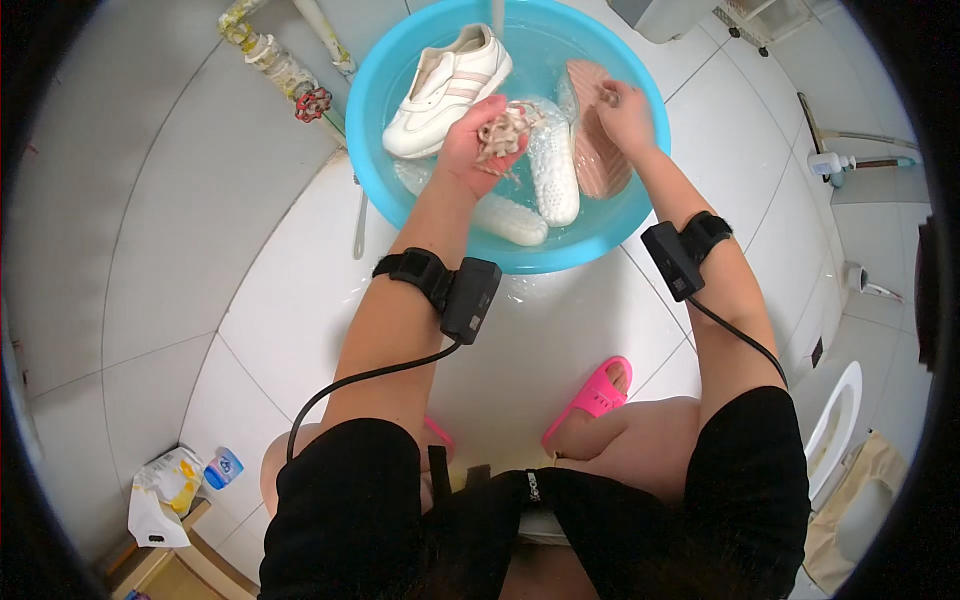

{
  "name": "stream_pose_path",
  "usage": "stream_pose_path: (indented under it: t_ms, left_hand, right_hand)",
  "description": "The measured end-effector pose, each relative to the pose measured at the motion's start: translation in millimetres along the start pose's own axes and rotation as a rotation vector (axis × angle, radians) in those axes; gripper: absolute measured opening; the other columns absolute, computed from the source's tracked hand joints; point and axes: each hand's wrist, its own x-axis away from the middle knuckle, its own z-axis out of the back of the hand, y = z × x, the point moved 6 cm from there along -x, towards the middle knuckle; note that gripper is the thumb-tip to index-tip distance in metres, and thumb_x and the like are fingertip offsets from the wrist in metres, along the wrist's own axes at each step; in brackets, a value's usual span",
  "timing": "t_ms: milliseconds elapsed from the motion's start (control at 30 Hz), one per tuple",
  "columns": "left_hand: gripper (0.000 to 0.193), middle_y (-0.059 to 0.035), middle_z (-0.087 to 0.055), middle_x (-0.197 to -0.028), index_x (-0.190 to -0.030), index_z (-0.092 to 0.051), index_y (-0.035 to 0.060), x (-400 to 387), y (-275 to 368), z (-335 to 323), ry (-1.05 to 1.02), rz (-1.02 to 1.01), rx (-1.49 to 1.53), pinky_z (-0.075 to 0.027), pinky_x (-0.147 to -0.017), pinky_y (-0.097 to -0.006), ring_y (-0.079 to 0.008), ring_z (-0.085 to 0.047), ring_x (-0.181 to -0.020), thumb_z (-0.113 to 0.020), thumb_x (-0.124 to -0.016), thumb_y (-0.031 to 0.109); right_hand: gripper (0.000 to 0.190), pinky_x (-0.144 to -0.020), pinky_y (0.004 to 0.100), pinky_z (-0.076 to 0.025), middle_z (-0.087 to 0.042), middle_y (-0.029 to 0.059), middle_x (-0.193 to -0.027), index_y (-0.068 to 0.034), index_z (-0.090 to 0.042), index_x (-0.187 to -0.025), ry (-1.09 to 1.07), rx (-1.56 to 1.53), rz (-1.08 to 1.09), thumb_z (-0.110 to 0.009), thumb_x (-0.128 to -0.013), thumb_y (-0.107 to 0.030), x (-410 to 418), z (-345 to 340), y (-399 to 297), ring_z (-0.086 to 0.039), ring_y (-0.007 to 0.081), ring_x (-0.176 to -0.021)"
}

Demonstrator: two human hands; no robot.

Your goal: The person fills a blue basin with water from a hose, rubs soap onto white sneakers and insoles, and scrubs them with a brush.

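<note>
A round blue plastic basin (536, 262) holds water and footwear parts. My left hand (465, 154) is palm up over it, fingers curled around a bunch of beige shoelaces (504, 135). Just beyond lies a white sneaker (450, 90) with pale pink stripes. My right hand (630, 120) is at the basin's right side, over a pink grooved shoe sole (600, 169). Its fingertips pinch something small and beige, too blurred to name. Between my hands lies a white dotted insole-shaped piece (556, 176). A second white piece (514, 217), partly hidden by my left wrist, lies nearer me.
A pipe with a red valve wheel (313, 103) stands left of the basin. Beside it, a pale-handled tool (361, 225) lies on white floor tiles (285, 292). A toilet (836, 420) is at right. A white bag (161, 495) and blue container (223, 469) are lower left.
</note>
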Motion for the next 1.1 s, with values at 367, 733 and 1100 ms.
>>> stream_pose_path:
  t_ms: [367,733,1100]
  left_hand:
    - [0.009,-0.0057,-0.055,-0.068,-0.088,-0.058,0.0063,3.4,-15.3,16.7,0.501,-0.033,-0.713,-0.036,-0.04,-0.0247,-0.0114,-0.052,-0.056,-0.059,-0.083,0.015]
    - [0.048,-0.0257,-0.037,-0.136,-0.133,-0.037,0.0054,-5.0,-22.2,-17.0,-0.064,0.139,0.15,-0.033,-0.099,-0.0591,-0.0449,-0.04,-0.122,-0.028,-0.091,0.029]
    - [0.06,-0.0257,-0.024,-0.145,-0.143,-0.026,0.0085,21.1,20.6,-31.8,-0.319,0.083,0.127,-0.018,-0.103,-0.0672,-0.0481,-0.027,-0.131,-0.027,-0.09,0.036]
  right_hand:
    - [0.068,-0.088,0.0377,-0.047,-0.062,0.023,-0.108,0.007,-0.054,-0.114,-0.501,-0.316,-0.247,-0.075,-0.068,-0.038,40.7,-74.9,24.0,-0.06,0.0329,-0.102]
    - [0.045,-0.079,0.04,-0.051,-0.063,0.0237,-0.102,0.01,-0.058,-0.105,-0.206,0.073,0.095,-0.063,-0.076,-0.024,52.9,-144.0,49.9,-0.061,0.0375,-0.095]
    - [0.049,-0.08,0.0366,-0.051,-0.06,0.0137,-0.107,0.003,-0.046,-0.121,-0.528,-1.305,-0.683,-0.062,-0.079,-0.015,44.2,-11.1,-46.4,-0.062,0.0224,-0.093]
